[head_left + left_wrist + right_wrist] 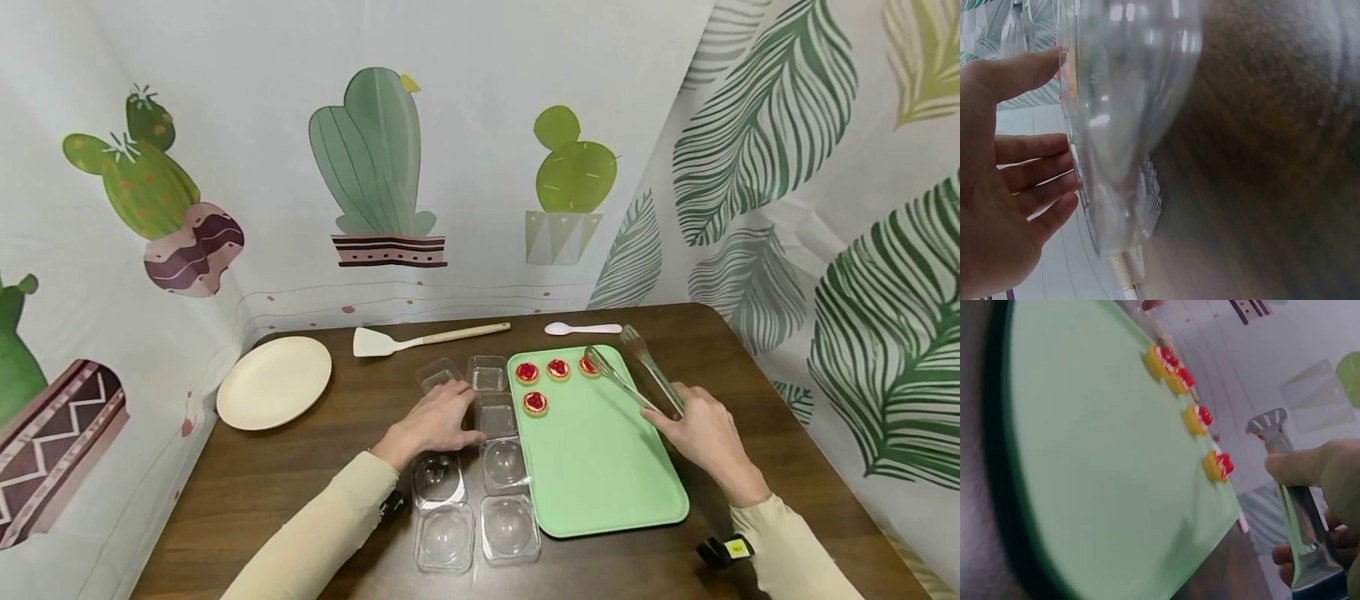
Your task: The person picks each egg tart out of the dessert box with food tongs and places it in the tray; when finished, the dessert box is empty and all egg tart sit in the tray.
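Observation:
My left hand is over a group of clear plastic containers, its fingers loosely extended. In the left wrist view the fingertips lie against or just beside a clear plastic wall; whether they touch cannot be told. Metal tongs are gripped in my right hand, with their ends spread apart above the upper right of a green tray. Several small tarts with red topping sit at the tray's far left and along its far edge. One tart is partly covered by a tong end in the head view.
A cream plate stands at the table's left. Behind the containers lies a white spatula with a wooden handle. A pale pink spoon rests beyond the tray's far edge. Patterned cloth hangs behind the table.

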Tool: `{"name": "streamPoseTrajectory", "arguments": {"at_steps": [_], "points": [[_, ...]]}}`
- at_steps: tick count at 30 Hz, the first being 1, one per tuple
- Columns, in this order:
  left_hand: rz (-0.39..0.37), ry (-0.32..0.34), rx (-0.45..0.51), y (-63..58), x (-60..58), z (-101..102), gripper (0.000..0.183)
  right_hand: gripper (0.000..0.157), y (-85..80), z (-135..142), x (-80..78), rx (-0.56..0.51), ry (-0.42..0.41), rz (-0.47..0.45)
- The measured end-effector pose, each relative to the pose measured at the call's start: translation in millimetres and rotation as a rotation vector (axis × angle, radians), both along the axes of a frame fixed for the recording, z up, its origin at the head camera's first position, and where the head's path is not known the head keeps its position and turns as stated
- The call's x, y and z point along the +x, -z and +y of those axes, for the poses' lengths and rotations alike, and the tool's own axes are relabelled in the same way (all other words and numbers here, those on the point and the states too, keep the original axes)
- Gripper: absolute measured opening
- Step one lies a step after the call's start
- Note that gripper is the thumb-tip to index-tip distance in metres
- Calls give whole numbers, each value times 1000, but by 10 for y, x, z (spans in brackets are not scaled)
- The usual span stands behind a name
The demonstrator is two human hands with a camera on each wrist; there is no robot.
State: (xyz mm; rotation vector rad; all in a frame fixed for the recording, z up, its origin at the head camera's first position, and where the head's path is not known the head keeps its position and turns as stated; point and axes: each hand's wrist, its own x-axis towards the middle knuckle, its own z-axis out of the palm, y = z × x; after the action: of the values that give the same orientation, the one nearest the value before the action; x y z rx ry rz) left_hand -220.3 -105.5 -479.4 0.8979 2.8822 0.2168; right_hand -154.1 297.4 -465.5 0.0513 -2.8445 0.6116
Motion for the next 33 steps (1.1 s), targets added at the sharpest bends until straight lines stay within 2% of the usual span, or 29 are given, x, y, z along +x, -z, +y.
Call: {"name": "streamPoseTrajectory", "arguments": {"at_steps": [7,16,22,33], "points": [[-11,9,1,-30,-7,41,72,76,180,169,41,-10,91,0],[6,9,-7,-48,-2,39,73,77,411,357,79,-10,144,-8],[4,2,0,-42,11,2,74,73,476,403,80,1,161,31],[-2,4,9,1,57,-2,72,77,539,444,116,37,185,-19]]}}
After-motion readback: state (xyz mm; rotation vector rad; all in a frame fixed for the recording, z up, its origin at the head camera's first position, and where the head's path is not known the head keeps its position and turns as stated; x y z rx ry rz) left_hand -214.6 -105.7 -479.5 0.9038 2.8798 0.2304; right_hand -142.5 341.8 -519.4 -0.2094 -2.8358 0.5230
